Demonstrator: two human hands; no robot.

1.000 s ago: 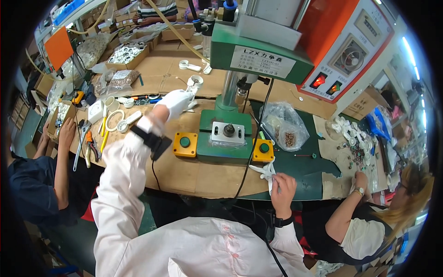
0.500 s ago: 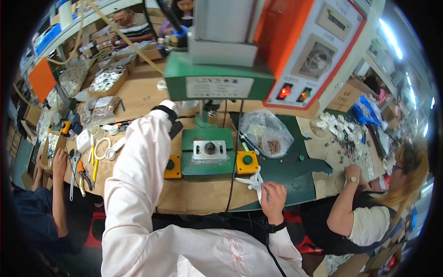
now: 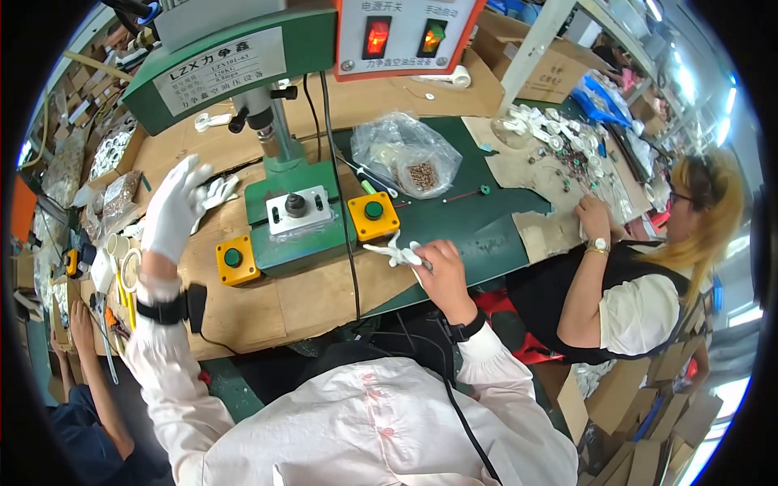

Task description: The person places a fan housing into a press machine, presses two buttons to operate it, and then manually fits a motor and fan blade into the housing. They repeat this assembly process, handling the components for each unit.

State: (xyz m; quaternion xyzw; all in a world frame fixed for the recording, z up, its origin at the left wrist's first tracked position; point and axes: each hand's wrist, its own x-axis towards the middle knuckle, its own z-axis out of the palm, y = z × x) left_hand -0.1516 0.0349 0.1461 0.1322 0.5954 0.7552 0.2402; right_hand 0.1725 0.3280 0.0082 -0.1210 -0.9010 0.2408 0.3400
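Note:
My left hand (image 3: 173,212), in a white glove, is raised to the left of a green press (image 3: 288,237), with fingers apart and nothing in them. Behind that hand, another white glove (image 3: 219,193) lies on the table. My bare right hand (image 3: 444,275) pinches a limp white glove (image 3: 399,253) near the table's front edge, just below a yellow box with a green button (image 3: 374,212). On the press base, a metal plate (image 3: 301,212) carries a dark round fitting. A second yellow button box (image 3: 235,259) sits at the base's left.
A clear plastic bag of small brown parts (image 3: 420,174) lies right of the press. A black cable (image 3: 341,186) hangs down in front. Tools (image 3: 111,320) lie at left, near a co-worker's arm (image 3: 99,381). Another co-worker (image 3: 616,283) sits at right beside white parts (image 3: 559,134).
My left hand has come back from behind the press and now shows, raised. My right hand still holds the white glove. The view has swung, so the press appears farther left.

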